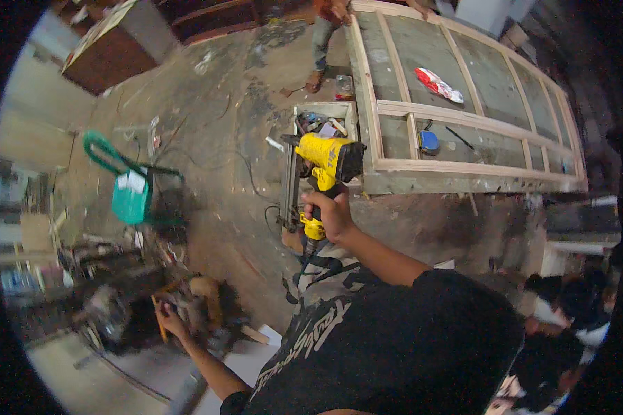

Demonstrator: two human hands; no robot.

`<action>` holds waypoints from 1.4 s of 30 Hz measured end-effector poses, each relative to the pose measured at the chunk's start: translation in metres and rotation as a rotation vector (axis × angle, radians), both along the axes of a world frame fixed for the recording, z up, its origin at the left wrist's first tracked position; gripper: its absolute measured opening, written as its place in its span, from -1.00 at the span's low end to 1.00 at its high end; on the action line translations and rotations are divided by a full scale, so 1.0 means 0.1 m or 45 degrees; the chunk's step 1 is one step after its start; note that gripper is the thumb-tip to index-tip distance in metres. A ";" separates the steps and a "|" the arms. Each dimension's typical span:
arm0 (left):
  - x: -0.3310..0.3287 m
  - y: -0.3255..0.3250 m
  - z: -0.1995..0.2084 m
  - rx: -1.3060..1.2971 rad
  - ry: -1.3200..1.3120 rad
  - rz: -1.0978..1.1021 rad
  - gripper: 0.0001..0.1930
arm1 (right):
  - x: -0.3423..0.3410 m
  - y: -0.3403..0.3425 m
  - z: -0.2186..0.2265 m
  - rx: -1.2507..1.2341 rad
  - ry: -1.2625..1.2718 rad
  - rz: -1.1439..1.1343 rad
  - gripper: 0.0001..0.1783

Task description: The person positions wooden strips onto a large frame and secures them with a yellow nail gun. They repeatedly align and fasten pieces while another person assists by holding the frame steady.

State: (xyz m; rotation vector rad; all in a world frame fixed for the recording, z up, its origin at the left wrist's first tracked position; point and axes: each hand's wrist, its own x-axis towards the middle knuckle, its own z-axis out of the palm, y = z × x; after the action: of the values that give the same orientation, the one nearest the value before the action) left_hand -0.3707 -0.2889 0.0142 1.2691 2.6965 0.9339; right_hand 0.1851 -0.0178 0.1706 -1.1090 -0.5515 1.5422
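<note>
Yellow nail gun (327,153): clasped in right grip (335,213), presumably for one-handed control, beside tabletop (488,66). Timber frame (481,123): laid flat thereon, likely for support. Left grip (172,319): at orange stick (163,332); closure cannot be told.

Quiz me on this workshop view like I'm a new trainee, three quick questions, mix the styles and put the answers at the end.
1. Which hand is gripping the yellow nail gun?
2. True or false: the blue tape measure lies within one of the openings of the wooden frame.
3. Pick one. What colour is the plastic chair?
a) Orange
b) Green
c) Purple

Key:
1. The right hand.
2. True.
3. b
</note>
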 end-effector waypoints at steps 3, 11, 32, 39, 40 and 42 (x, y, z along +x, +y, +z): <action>-0.24 1.84 0.36 0.390 -0.193 -0.244 -0.67 | -0.17 0.48 -0.19 0.052 -0.098 -0.114 -0.85; 1.50 5.16 0.37 0.295 -0.865 -0.906 -0.72 | -0.59 1.36 -0.49 0.022 -0.214 -0.669 -0.83; 4.21 8.96 0.96 -0.167 -0.741 -2.911 -0.74 | -2.02 2.04 0.26 -0.514 -0.640 -2.442 -0.85; 5.14 8.26 0.95 -0.347 -0.657 -3.187 -0.73 | -1.88 2.33 -0.14 -0.644 -0.696 -2.319 -0.85; 5.15 8.21 0.95 -0.428 -0.681 -3.188 -0.74 | -1.85 2.37 -0.19 -0.592 -0.446 -2.341 -0.83; 5.05 8.17 0.96 -0.692 -0.702 -3.146 -0.75 | -1.80 2.41 -0.28 -0.711 -0.553 -2.272 -0.83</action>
State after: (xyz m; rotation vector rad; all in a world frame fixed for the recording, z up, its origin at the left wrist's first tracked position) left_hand 0.1338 0.5280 0.1098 2.0012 -0.1884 -0.0431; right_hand 0.0048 0.2235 0.1428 -1.5809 0.6262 -0.1722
